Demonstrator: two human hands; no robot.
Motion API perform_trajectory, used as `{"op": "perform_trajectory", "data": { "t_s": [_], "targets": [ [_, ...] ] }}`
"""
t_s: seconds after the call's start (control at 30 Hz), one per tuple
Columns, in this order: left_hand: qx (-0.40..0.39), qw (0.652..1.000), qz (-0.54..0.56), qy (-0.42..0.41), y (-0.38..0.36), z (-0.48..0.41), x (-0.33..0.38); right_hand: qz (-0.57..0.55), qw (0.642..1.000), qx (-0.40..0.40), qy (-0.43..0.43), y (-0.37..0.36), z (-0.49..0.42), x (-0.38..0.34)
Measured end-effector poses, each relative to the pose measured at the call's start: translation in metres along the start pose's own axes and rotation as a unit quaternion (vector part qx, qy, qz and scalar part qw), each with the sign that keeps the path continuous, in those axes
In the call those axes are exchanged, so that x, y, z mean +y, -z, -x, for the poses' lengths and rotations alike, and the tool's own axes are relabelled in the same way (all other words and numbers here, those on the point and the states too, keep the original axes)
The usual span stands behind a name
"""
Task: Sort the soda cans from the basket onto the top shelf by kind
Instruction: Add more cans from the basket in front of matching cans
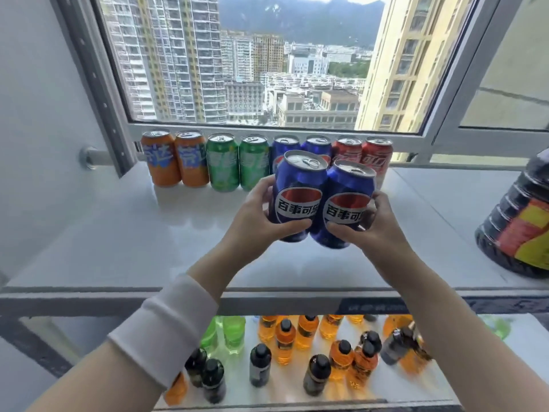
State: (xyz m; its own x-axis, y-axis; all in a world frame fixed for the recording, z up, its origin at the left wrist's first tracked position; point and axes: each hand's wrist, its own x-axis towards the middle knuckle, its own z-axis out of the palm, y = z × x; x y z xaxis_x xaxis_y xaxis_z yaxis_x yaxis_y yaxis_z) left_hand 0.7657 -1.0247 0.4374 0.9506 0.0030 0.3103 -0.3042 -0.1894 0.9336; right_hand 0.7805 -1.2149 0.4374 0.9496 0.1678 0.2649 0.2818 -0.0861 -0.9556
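Two blue cola cans hang above the white top shelf point(118, 233), one in each of a person's hands. The left hand point(264, 212) wraps its fingers round the left blue can point(298, 185), and the right hand point(371, 224) grips the right blue can point(347, 197). The held cans touch side by side, each slightly tilted. They sit just in front of the sorted row under the window point(252, 69), which runs orange cans point(175, 165), green cans point(237, 168), blue cans point(282, 150) and red cans point(378, 157). The basket is out of view.

The likeliest slip is a push too far back. The row stands upright and closely packed, so one knock could topple several cans. With both hands full, neither is free to steady a wobbling can. A tilted base may also rock when it lands on the glossy shelf. The right blue can hovers partly in front of the red pair, so lowering it straight down could muddle the kinds. The large dark bottle point(517, 221) at the right stands well apart and seems no threat.
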Motion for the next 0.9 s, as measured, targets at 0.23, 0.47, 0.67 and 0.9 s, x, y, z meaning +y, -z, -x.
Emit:
{"op": "perform_trajectory", "data": {
  "t_s": [0.23, 0.47, 0.67, 0.9],
  "targets": [
    [0.044, 0.996, -0.080, 0.011, -0.008, -0.044, -0.035, 0.046, 0.998, -0.031, 0.013, 0.008, -0.057, 0.032],
    [0.045, 0.992, -0.117, 0.031, -0.011, -0.068, -0.050, 0.054, 0.998, -0.027, 0.021, 0.010, -0.084, 0.057],
    [0.054, 0.990, -0.125, 0.030, -0.014, -0.079, -0.055, 0.090, 0.995, -0.005, 0.036, 0.011, -0.098, 0.064],
    [0.026, 0.981, -0.189, 0.037, -0.007, -0.086, -0.053, 0.162, 0.986, -0.020, 0.029, 0.013, -0.103, 0.059]
  ]
}}
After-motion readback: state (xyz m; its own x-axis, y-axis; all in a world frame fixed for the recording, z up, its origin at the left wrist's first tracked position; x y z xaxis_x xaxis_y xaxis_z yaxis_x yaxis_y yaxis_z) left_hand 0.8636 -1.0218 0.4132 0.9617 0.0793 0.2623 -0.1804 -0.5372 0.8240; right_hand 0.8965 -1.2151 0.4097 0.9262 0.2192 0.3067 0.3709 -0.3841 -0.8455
